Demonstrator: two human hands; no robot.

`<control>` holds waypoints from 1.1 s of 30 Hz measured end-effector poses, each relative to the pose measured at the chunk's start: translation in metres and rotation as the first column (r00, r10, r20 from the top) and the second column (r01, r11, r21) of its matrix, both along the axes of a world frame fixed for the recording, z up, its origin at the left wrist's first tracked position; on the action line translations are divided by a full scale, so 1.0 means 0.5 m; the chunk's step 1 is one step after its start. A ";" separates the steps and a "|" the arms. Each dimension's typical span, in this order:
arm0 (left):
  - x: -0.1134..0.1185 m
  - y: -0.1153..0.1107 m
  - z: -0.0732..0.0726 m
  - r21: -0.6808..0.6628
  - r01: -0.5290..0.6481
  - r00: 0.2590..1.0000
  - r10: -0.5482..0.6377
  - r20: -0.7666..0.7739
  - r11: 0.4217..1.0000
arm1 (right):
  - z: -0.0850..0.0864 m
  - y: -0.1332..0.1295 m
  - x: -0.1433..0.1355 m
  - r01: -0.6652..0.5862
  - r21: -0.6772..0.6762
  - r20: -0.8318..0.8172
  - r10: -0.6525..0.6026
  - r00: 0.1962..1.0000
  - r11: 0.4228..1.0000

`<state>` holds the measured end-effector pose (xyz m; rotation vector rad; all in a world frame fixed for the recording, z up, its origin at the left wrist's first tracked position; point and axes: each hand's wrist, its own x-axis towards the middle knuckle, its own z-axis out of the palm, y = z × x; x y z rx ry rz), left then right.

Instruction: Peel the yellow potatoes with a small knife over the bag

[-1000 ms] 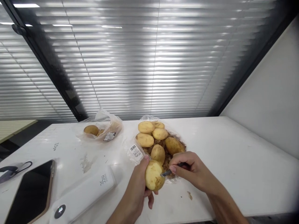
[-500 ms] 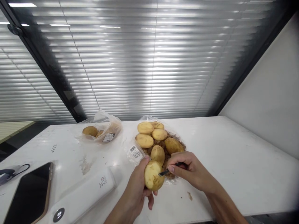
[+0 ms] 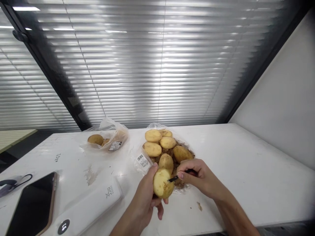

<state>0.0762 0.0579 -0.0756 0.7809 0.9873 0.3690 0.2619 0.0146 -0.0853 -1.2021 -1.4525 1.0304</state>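
A partly peeled potato (image 3: 162,184) is held in my left hand (image 3: 147,193), pale on its left and upper part with brown skin on the lower right. My right hand (image 3: 197,175) pinches a thin dark blade tool (image 3: 174,178), its tip at the potato's face. Just beyond, several peeled potatoes (image 3: 152,149) lie on a clear plastic bag (image 3: 141,160) with a printed label. Brown peelings (image 3: 180,185) are heaped there too, and a browner potato (image 3: 182,153) rests at the right of the pile.
Another plastic bag (image 3: 116,132) with unpeeled potatoes (image 3: 95,139) is at the back left. A phone (image 3: 31,203) and a white power bank (image 3: 91,209) lie at the front left of the white table (image 3: 246,170). Window blinds (image 3: 147,65) stand behind.
The potato in my left hand has shifted slightly up and right. The tool's tip sits a little higher on its face, still in my right hand.
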 end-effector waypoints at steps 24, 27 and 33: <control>0.033 0.040 0.052 0.260 -0.133 0.921 0.022 0.389 0.956 | -0.016 0.012 0.041 0.529 0.170 -0.241 -0.485 0.841 0.832; 0.033 0.037 0.054 0.334 -0.132 0.938 0.008 0.347 0.933 | -0.024 0.009 0.049 0.507 0.156 -0.263 -0.459 0.849 0.848; 0.039 0.032 0.051 0.372 -0.139 0.940 0.004 0.341 0.918 | -0.017 -0.001 0.043 0.401 0.095 -0.256 -0.367 0.894 0.911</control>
